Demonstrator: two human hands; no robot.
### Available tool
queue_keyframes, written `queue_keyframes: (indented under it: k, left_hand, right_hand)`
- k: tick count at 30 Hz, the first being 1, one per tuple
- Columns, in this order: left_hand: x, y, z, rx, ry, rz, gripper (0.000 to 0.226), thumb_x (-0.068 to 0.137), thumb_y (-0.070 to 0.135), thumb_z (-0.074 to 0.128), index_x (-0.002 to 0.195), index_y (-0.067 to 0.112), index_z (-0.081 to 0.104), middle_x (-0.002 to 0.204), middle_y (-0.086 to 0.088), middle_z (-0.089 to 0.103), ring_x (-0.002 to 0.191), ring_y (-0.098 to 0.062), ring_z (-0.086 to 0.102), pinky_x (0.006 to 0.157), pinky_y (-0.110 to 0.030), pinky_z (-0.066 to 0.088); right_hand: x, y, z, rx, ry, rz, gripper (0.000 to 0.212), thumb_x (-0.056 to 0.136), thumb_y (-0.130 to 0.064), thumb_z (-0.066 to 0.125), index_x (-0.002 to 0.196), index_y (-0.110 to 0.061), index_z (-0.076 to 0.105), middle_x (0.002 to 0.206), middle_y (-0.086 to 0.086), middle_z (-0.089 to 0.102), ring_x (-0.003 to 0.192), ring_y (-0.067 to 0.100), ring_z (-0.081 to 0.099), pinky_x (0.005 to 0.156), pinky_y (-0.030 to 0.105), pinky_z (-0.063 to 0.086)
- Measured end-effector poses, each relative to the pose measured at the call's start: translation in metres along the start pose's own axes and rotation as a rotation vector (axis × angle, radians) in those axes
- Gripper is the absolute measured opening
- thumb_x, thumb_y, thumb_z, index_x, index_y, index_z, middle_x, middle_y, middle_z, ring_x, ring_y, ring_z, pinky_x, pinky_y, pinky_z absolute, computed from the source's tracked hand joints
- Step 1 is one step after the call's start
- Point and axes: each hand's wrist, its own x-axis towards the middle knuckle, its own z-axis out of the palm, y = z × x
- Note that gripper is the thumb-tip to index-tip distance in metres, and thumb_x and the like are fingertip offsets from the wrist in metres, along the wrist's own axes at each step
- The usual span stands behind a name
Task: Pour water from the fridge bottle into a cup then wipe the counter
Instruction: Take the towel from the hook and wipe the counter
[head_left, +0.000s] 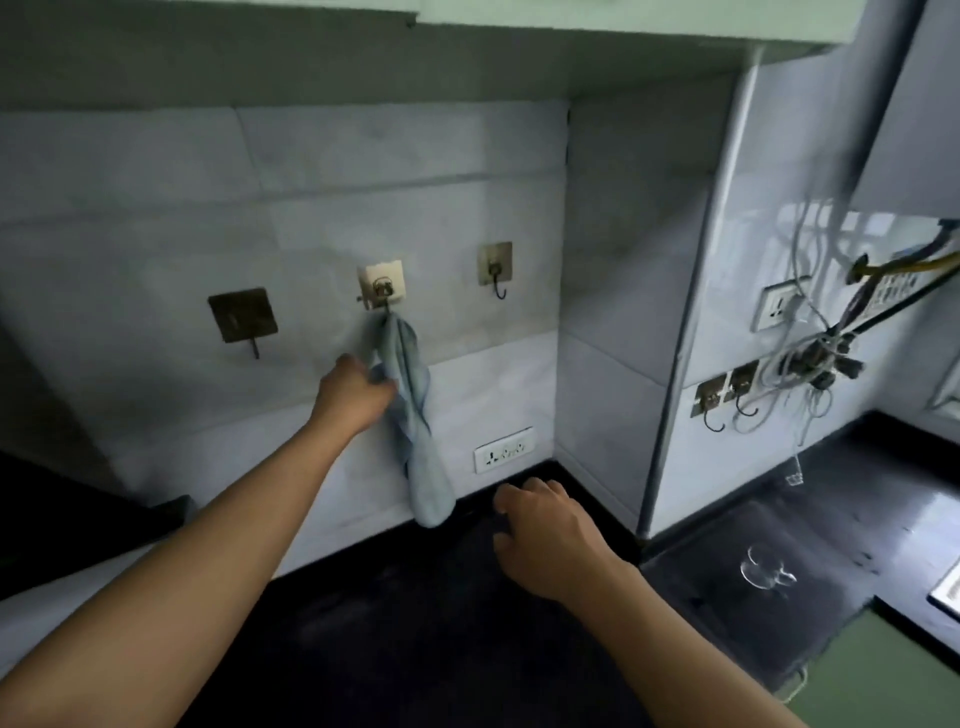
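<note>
Cloth (413, 415): blue, hanging from middle hook (383, 289). Left hand (353, 392): gripping cloth below hook. Right hand (550, 530): empty, fingers loosely curled, over counter (415, 623) right of cloth.

A pale blue cloth (410, 415) hangs from the middle adhesive hook (383, 288) on the tiled wall, twisted into a long limp rope that widens to a rounded bulge at its lower end, which reaches down to just above the back edge of the tabletop (415, 623). The tabletop is black, dull and faintly smeared, running along the wall into a corner. A clear glass cup (768, 569) stands upright well apart to the right on a lower section of the same dark surface.
</note>
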Motion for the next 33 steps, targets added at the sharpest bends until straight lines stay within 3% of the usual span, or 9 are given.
queue_keyframes:
  k: [2,5,9,16,20,22,26,29,33]
  left_hand:
    - [0.031,0.001,0.016,-0.017,-0.012,-0.041,0.061,0.083,0.044,0.069,0.125,0.003,0.055,0.124,-0.019,0.063,0.11,-0.038,0.063,0.079,-0.034,0.05]
    - [0.059,0.002,0.04,-0.091,-0.032,-0.093,0.047,0.086,0.043,0.067,0.116,0.007,0.063,0.119,-0.02,0.067,0.106,-0.038,0.066,0.089,-0.041,0.055]
    - [0.07,0.011,0.059,-0.167,0.026,-0.152,0.025,0.096,0.029,0.055,0.099,0.007,0.066,0.109,-0.025,0.07,0.098,-0.04,0.067,0.087,-0.043,0.055]
    - [0.06,0.07,0.037,-0.513,0.27,-0.003,0.021,0.094,0.025,0.056,0.106,0.012,0.068,0.101,-0.01,0.067,0.091,-0.025,0.062,0.08,-0.033,0.047]
    - [0.048,0.116,0.009,-0.791,0.322,0.081,0.009,0.088,0.018,0.059,0.083,0.014,0.065,0.078,-0.012,0.062,0.075,-0.016,0.054,0.071,-0.029,0.042]
    - [0.043,0.133,-0.007,-0.981,0.258,0.064,0.022,0.092,0.01,0.057,0.071,0.018,0.056,0.066,-0.001,0.06,0.063,-0.012,0.058,0.067,-0.025,0.047]
    - [0.011,0.154,-0.022,-1.126,0.141,0.091,0.012,0.09,0.011,0.059,0.079,0.017,0.057,0.084,-0.01,0.06,0.082,-0.022,0.063,0.088,-0.038,0.052]
    - [-0.028,0.164,-0.024,-1.173,0.116,0.127,0.012,0.092,0.01,0.056,0.082,0.015,0.058,0.081,-0.008,0.059,0.086,-0.026,0.061,0.09,-0.04,0.05]
    - [-0.075,0.155,-0.033,-1.229,0.229,0.146,0.009,0.093,0.011,0.054,0.089,0.013,0.062,0.085,-0.005,0.066,0.084,-0.017,0.067,0.087,-0.037,0.057]
  right_hand:
    - [0.011,0.004,-0.004,0.007,-0.009,0.0,0.035,0.091,-0.034,0.056,0.123,-0.018,0.054,0.121,0.008,0.055,0.117,0.03,0.048,0.092,0.038,0.046]
    - [0.023,0.014,-0.004,0.009,-0.019,0.022,0.037,0.091,-0.034,0.056,0.124,-0.018,0.054,0.123,0.009,0.055,0.119,0.031,0.048,0.095,0.039,0.046]
    - [0.033,0.04,0.003,0.048,-0.067,0.043,0.04,0.091,-0.035,0.056,0.129,-0.021,0.053,0.127,0.008,0.054,0.122,0.03,0.047,0.097,0.042,0.046]
    - [0.076,0.074,0.01,0.343,-0.046,-0.006,0.029,0.091,-0.035,0.059,0.116,-0.021,0.061,0.112,0.004,0.061,0.103,0.022,0.06,0.086,0.031,0.051]
    - [0.109,0.072,0.007,0.687,-0.071,-0.002,0.022,0.089,-0.036,0.065,0.109,-0.027,0.061,0.104,-0.002,0.064,0.088,0.012,0.063,0.077,0.024,0.053]
    - [0.124,0.068,0.003,0.784,-0.089,-0.034,0.028,0.089,-0.036,0.066,0.114,-0.028,0.057,0.109,-0.003,0.06,0.095,0.01,0.061,0.08,0.023,0.052]
    - [0.144,0.064,-0.008,0.908,-0.063,-0.162,0.045,0.085,-0.042,0.071,0.123,-0.033,0.049,0.117,-0.008,0.059,0.108,0.011,0.058,0.092,0.031,0.05]
    - [0.147,0.062,-0.006,0.986,-0.104,-0.198,0.037,0.088,-0.039,0.07,0.12,-0.027,0.056,0.11,-0.008,0.066,0.099,0.01,0.063,0.081,0.026,0.052]
    - [0.142,0.066,0.014,1.0,-0.136,-0.204,0.019,0.087,-0.039,0.067,0.095,-0.022,0.068,0.088,0.001,0.072,0.084,0.018,0.068,0.07,0.036,0.053]
